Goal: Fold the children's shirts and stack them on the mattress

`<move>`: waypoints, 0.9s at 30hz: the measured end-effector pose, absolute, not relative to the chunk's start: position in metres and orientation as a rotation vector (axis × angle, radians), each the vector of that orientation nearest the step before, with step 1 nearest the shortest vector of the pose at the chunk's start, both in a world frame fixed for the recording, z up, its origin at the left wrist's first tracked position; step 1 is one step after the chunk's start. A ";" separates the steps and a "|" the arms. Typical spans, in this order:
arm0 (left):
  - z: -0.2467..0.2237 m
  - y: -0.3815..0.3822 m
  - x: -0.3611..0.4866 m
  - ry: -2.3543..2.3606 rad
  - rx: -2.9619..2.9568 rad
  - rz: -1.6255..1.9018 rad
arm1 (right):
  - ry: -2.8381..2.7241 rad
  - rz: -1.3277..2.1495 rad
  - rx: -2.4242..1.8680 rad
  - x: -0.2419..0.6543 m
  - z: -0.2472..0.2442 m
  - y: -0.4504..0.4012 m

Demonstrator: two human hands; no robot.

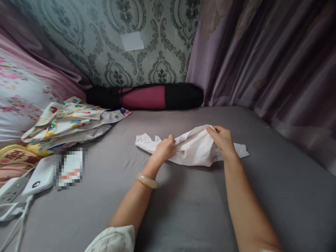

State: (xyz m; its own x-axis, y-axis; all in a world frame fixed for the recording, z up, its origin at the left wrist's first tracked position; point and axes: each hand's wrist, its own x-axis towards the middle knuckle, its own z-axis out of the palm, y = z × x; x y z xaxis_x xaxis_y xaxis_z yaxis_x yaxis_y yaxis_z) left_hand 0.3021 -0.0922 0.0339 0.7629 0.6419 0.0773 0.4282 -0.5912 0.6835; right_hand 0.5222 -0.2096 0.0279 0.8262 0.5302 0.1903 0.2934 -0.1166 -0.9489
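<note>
Garment: pale, nearly white, on the grey bed in front of you, held between your two hands. Your left hand was clenched on a gathered bit of the fabric, knuckles up; which layer it had caught, you could not tell from this view. Your right hand pinched the upper edge near the far corner, thumb against fingers. Neither hand was free.

Position: the middle stretched between the grips, with creases by the left fist. One narrow end trailed past your left hand, another stuck out beyond your right wrist; both looked like sleeves. Whether the middle cleared the bed was uncertain.

Step in hand (judgement): spreading and straightening the fabric, at an early stage, since it was bunched rather than flat.

Next move (judgement): it called for keeping the right pinch steady and easing the gathered part out from under your left fingers, with a light, even pull. A hard tug risked fresh creases or a twisted sleeve.

Surroundings: clothes pile and power bank to your left, long bag along the wall. All stood well apart from the garment.
</note>
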 end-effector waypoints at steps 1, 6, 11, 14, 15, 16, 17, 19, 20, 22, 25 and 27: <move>0.035 -0.086 0.300 0.797 2.220 0.470 | -0.643 0.249 -1.709 0.522 0.030 -0.211; 0.047 -0.064 0.292 0.859 2.018 0.667 | -0.675 0.361 -1.676 0.519 0.037 -0.216; 0.051 -0.065 0.292 0.830 1.847 0.870 | -0.733 0.479 -1.659 0.518 0.038 -0.217; 0.049 -0.069 0.294 0.720 1.832 0.886 | -0.739 0.496 -1.661 0.517 0.037 -0.217; 0.048 -0.070 0.295 0.681 1.840 0.898 | -0.740 0.503 -1.665 0.517 0.037 -0.217; 0.047 -0.070 0.295 0.646 1.854 0.915 | -0.742 0.512 -1.668 0.516 0.038 -0.217; 0.045 -0.069 0.295 0.622 1.873 0.933 | -0.746 0.521 -1.669 0.516 0.039 -0.217; 0.042 -0.066 0.295 0.609 1.927 0.943 | -0.763 0.528 -1.672 0.515 0.041 -0.218; 0.041 -0.064 0.295 0.615 1.960 0.938 | -0.777 0.527 -1.677 0.515 0.043 -0.219; 0.039 -0.060 0.295 0.626 2.020 0.932 | -0.821 0.534 -1.690 0.513 0.048 -0.221; 0.039 -0.057 0.294 0.631 2.060 0.978 | -0.957 0.614 -1.696 0.511 0.057 -0.228; 0.041 -0.055 0.293 0.633 2.048 1.026 | -1.074 0.684 -1.685 0.509 0.064 -0.234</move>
